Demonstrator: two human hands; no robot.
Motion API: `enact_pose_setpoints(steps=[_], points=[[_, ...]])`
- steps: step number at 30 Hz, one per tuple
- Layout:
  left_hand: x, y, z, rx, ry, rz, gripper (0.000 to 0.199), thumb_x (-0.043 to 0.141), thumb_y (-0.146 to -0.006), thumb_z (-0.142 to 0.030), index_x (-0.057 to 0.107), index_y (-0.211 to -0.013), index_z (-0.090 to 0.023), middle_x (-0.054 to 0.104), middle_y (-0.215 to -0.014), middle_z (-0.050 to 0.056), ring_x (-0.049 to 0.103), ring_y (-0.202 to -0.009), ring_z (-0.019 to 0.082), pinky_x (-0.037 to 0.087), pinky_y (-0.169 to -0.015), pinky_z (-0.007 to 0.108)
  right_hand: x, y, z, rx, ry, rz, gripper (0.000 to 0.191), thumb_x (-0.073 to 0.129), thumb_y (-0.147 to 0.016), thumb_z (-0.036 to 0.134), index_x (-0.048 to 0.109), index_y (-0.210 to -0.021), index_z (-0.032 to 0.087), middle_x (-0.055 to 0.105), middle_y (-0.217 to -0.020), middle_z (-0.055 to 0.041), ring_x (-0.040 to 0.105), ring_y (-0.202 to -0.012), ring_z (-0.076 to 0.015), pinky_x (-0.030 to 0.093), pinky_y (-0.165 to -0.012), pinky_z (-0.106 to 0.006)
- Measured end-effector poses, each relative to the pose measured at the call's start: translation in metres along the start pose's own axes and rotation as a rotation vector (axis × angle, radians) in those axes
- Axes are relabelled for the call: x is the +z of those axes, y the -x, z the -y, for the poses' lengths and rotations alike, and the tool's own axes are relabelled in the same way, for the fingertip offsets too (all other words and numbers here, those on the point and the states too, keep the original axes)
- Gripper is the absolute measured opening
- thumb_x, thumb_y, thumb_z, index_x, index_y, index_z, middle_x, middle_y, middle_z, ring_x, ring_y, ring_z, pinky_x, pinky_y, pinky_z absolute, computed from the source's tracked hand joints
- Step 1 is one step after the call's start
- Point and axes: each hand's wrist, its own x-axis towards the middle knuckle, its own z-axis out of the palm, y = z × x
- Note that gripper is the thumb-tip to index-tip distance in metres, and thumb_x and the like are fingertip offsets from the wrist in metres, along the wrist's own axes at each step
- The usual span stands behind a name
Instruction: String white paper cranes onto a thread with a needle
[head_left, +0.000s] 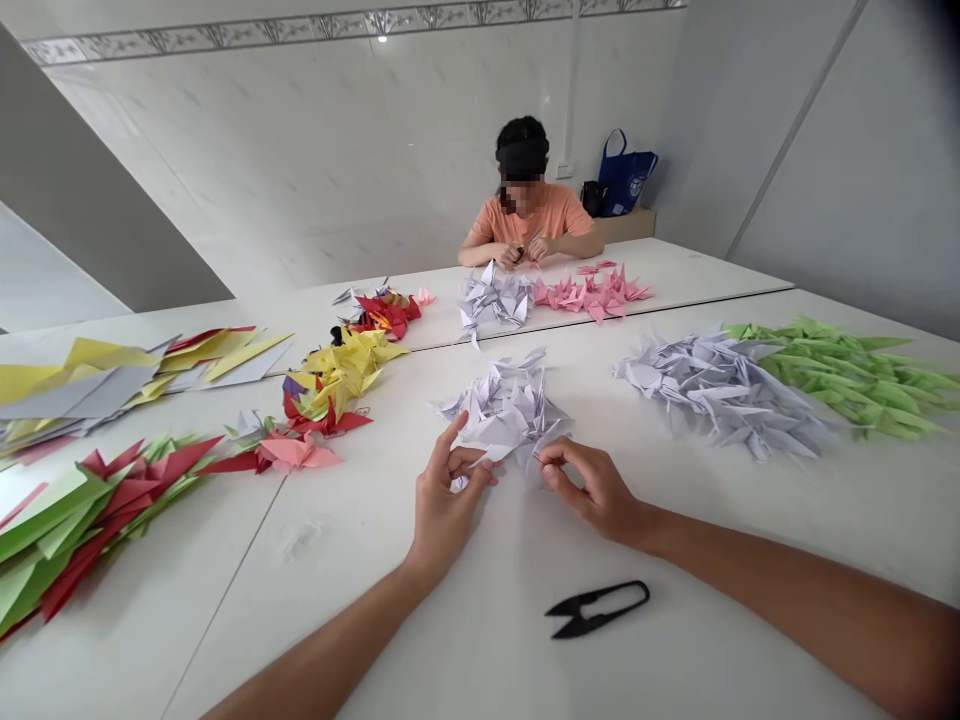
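A pile of white folded paper cranes (510, 405) lies on the table just beyond my hands. My left hand (450, 490) is at its near left edge, index finger raised, thumb and other fingers pinched on a white paper crane whose tip shows at the fingertips. A bit of white paper also shows below those fingers. At the near right edge of the pile, my right hand (592, 487) is closed in a pinch; whatever is between its fingertips is too small to make out. Closer to me lie black thread snips (596, 608), apart from both hands.
White cranes (724, 390) and green cranes (847, 375) lie at right. Yellow cranes (345, 365), pink cranes (592, 292) and red-and-green folded paper (112, 510) are also on the white table (420, 650). Opposite sits a person (532, 215), hands at work.
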Motion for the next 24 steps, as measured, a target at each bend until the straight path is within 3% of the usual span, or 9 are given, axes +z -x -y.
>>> enact_pose_setpoints(steps=[4, 9, 15, 19, 24], points=[[0.001, 0.0, 0.0, 0.011, -0.024, 0.013, 0.024, 0.067, -0.09, -0.036, 0.069, -0.108, -0.02, 0.076, -0.086, 0.003, 0.072, -0.071, 0.016, 0.055, -0.077, 0.03, -0.001, 0.0, -0.001, 0.02, 0.011, -0.02, 0.014, 0.045, -0.102, 0.03, 0.053, -0.092, 0.023, 0.057, -0.077, -0.0006, 0.052, -0.065, -0.0141, 0.046, -0.061, -0.027], [0.001, 0.003, -0.005, 0.05, -0.075, 0.026, 0.02, 0.067, -0.089, -0.033, 0.075, -0.104, -0.022, 0.076, -0.084, 0.002, 0.071, -0.073, 0.018, 0.053, -0.073, 0.03, 0.0, -0.001, 0.0, 0.065, 0.021, -0.053, 0.005, 0.055, -0.096, 0.027, 0.052, -0.096, 0.023, 0.046, -0.067, 0.0048, 0.044, -0.057, -0.0119, 0.042, -0.056, -0.024], [0.001, 0.007, -0.008, 0.118, -0.081, -0.016, 0.014, 0.064, -0.085, -0.024, 0.078, -0.088, -0.025, 0.068, -0.08, 0.002, 0.057, -0.074, 0.017, 0.044, -0.07, 0.028, 0.0, -0.001, 0.001, 0.098, 0.022, -0.139, 0.007, 0.055, -0.096, 0.029, 0.051, -0.098, 0.024, 0.036, -0.063, 0.0071, 0.038, -0.055, -0.0114, 0.038, -0.054, -0.024], [-0.001, 0.001, 0.0, 0.004, 0.059, -0.014, 0.009, 0.065, -0.087, -0.029, 0.07, -0.089, -0.021, 0.067, -0.086, 0.003, 0.057, -0.078, 0.016, 0.044, -0.071, 0.027, -0.001, 0.0, 0.001, 0.088, 0.02, -0.143, 0.006, 0.055, -0.096, 0.028, 0.052, -0.095, 0.024, 0.037, -0.065, 0.0062, 0.04, -0.057, -0.0117, 0.039, -0.055, -0.024], [-0.004, -0.011, 0.01, -0.204, 0.274, 0.127, 0.031, 0.056, -0.093, -0.039, 0.056, -0.07, -0.017, 0.058, -0.07, 0.003, 0.053, -0.065, 0.013, 0.047, -0.068, 0.029, -0.004, 0.0, 0.003, 0.085, 0.006, -0.095, 0.004, 0.053, -0.096, 0.027, 0.052, -0.095, 0.023, 0.056, -0.079, 0.0002, 0.048, -0.063, -0.0125, 0.04, -0.053, -0.024]])
